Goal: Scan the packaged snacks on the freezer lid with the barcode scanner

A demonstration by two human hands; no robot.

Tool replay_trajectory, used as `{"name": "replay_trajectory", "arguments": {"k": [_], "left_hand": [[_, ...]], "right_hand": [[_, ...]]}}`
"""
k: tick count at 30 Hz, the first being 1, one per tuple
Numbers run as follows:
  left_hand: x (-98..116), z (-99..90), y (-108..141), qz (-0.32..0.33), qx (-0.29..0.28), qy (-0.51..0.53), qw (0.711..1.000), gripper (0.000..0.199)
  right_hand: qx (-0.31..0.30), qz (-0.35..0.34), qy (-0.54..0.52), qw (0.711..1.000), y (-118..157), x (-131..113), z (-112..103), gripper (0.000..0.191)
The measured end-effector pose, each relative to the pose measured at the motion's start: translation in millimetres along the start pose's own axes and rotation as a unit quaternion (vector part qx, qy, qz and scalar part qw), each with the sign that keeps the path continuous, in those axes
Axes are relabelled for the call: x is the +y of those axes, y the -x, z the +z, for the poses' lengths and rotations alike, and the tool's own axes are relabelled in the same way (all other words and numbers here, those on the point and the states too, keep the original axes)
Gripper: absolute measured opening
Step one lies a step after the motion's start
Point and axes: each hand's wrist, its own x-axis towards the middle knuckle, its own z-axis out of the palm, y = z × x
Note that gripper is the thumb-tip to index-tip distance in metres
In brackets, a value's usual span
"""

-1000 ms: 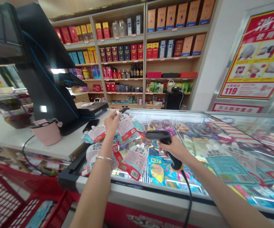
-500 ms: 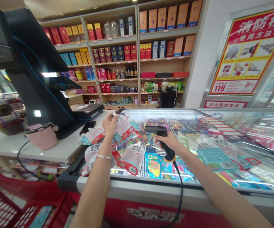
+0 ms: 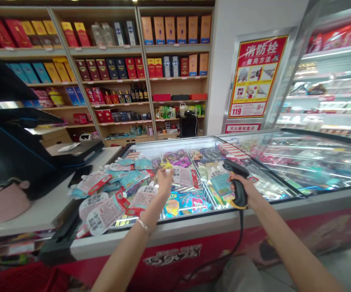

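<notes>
L hand [image 3: 165,179] grips pouch [image 3: 184,176] at spout, R hand [image 3: 248,188] grips scanner [image 3: 238,192]; poster [image 3: 257,79]: "消防栓", "119". Other pouches [image 3: 108,209] piled nr L edge of freezer [image 3: 193,228].

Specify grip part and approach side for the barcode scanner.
Grip the scanner by its handle, probably best from the person's right, where the right hand already holds it. The handle is slim and stands roughly upright, slightly tilted, so it suits a wrap. The head juts out across the top and the cord hangs below, so I'd avoid both.
</notes>
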Motion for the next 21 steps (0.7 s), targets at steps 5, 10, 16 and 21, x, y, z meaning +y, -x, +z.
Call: {"name": "replay_trajectory", "arguments": {"k": [5, 10, 16, 21], "left_hand": [[-13.0, 71.6, 53.6, -0.194, -0.041, 0.155, 0.968, 0.028], [-27.0, 93.1, 69.7, -0.088, -0.086, -0.005, 0.992, 0.026], [-37.9, 80.1, 82.1, 0.192, -0.199, -0.25, 0.928, 0.026], [-40.6, 80.9, 88.3, 0.243, -0.255, -0.344, 0.87, 0.033]], "right_hand": [[0.026, -0.007, -0.105, 0.994, -2.9, -5.0, -44.0, 0.024], [0.06, -0.056, -0.158, 0.984, -5.0, -3.9, -59.2, 0.027], [0.072, -0.062, -0.146, 0.985, -3.9, 0.5, -60.7, 0.028], [0.095, -0.051, -0.114, 0.988, -4.5, 1.0, -59.9, 0.024]]}}
